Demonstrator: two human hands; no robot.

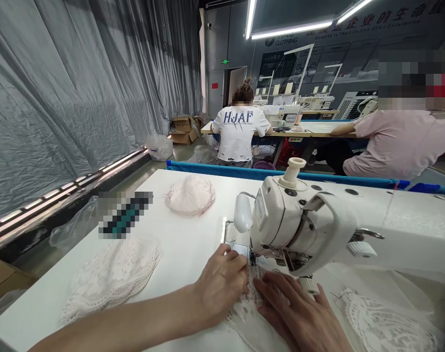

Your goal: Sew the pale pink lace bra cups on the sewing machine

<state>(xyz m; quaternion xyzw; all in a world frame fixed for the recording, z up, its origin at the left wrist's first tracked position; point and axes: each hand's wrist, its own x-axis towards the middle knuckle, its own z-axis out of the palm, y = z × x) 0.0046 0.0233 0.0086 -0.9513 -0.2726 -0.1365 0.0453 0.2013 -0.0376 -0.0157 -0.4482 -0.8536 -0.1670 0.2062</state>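
Observation:
A white sewing machine stands on the table, and a piece of white lace fabric lies beneath its needle area. My left hand is closed on the lace just left of the presser foot, its fingers curled. Flat over the right side of the same lace rests my right hand, fingers stretched towards the foot; it is open. Both hands partly cover the fabric, so the stitched edge is hidden.
On the white table lie a stack of lace pieces, a pale pink-white pile and a pixelated dark object. More lace is at right. Beyond the blue edge, two people sit at another table.

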